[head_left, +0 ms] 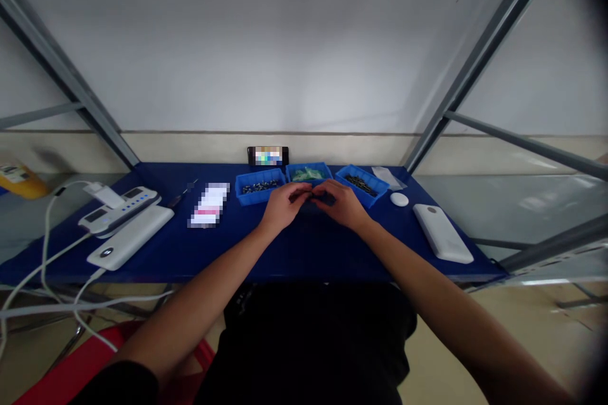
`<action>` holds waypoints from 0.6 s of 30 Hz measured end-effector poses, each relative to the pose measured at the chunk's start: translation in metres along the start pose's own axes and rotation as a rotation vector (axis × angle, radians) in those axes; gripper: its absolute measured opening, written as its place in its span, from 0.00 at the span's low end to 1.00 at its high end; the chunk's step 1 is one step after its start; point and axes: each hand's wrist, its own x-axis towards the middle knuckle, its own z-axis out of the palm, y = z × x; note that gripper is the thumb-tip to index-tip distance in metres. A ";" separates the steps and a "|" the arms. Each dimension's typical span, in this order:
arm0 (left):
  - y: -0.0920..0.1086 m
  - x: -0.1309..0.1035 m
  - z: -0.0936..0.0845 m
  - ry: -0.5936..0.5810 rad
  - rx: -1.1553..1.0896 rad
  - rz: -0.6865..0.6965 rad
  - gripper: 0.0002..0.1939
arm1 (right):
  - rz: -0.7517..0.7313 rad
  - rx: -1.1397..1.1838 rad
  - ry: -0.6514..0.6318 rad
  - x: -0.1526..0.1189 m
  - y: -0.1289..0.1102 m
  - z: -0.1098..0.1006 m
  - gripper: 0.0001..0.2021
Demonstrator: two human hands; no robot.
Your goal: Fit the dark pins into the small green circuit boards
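My left hand [287,202] and my right hand [342,204] meet above the table's middle, fingers pinched together. Between their fingertips is a small dark piece [310,195], too small to name. Just beyond them stand several blue bins. The left bin [240,196] holds small silvery and dark metal parts [259,186]. In the middle bin [323,168] lie green, bag-like pieces [306,174]. Thin dark and brassy parts [361,185] fill the right bin [380,191], close to my right hand.
On the blue table [294,253] lie a phone with a lit screen [209,205], a screwdriver [183,193], a power strip [121,210] and white power banks [130,237] at both sides. A second phone [268,155] leans at the back. Cables [45,247] hang left; metal posts [427,133] flank the table.
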 end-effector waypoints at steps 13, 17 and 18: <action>0.002 -0.001 -0.001 0.027 -0.011 -0.020 0.12 | 0.100 -0.011 0.028 0.001 -0.004 -0.003 0.13; 0.005 -0.001 -0.001 0.026 0.016 -0.002 0.14 | 0.097 -0.009 -0.016 0.001 0.000 -0.001 0.06; 0.006 -0.001 -0.001 0.028 0.013 0.002 0.14 | 0.100 0.000 -0.020 0.000 0.001 0.001 0.05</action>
